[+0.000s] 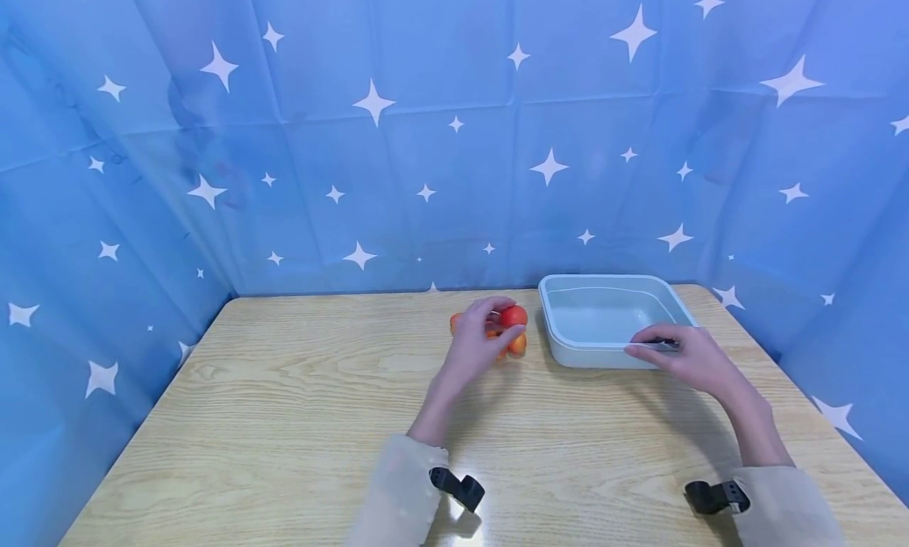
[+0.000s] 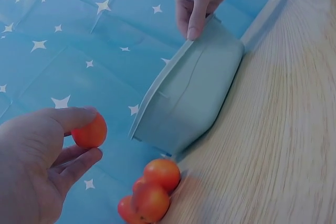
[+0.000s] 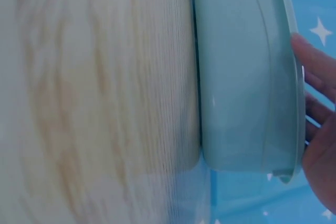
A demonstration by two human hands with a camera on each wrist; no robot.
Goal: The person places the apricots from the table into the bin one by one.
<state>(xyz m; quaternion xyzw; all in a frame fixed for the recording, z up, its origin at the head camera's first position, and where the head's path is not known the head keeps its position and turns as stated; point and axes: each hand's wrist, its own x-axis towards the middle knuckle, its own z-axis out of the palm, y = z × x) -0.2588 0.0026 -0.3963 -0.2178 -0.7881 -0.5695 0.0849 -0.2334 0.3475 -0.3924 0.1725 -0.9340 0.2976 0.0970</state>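
Observation:
Between thumb and fingers, my left hand (image 1: 470, 340) pinches a small red tomato (image 2: 91, 131), raised above the tabletop. Just under it, several more orange-red tomatoes (image 2: 152, 202) lie bunched together, partly hidden behind the left hand in the head view. To their right stands a pale blue-green plastic basin (image 1: 589, 357) with a wide rim. My right hand (image 1: 687, 357) grips the basin's near rim toward its right end, the thumb on the outside and the fingers over the inner side. The basin's visible floor holds nothing.
The wood-grain table (image 1: 284, 405) stretches out to the left and in front of the hands. A blue curtain with white stars (image 1: 440, 152) hangs behind it and along both sides. A black wrist device (image 1: 458, 488) sits on each sleeve.

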